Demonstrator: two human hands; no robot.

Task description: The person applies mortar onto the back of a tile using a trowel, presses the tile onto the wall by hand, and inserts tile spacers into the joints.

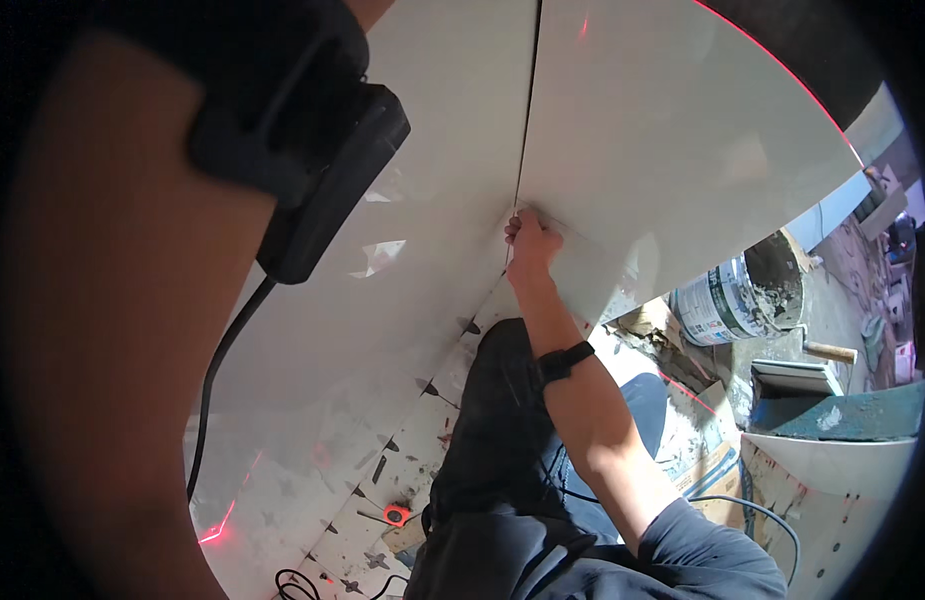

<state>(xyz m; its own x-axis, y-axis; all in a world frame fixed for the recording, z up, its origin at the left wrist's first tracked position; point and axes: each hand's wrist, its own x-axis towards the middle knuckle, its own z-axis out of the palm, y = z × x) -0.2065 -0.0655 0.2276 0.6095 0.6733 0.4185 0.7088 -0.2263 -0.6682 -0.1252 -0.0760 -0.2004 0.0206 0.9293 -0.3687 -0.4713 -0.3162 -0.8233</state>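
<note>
My right hand [534, 246] reaches to the low end of the dark gap [529, 100] where two glossy white tile panels meet. Its fingers are pinched together against the joint; whatever they hold, if anything, is too small to make out. The left panel [452, 130] and the right panel [662, 130] both reflect light. My left arm [122, 330] is raised close on the left, a black device [332, 190] strapped near its wrist. The left hand itself lies beyond the upper edge of the picture. Dark leveling clips [428, 388] line the left panel's lower edge.
A red tape measure [396, 515] lies on the floor near my knee. At right stand a mortar-smeared bucket [717, 303] and a trowel with a wooden handle [830, 352]. A cable [772, 515] curls beside my right arm. Red laser light traces the right panel's edge.
</note>
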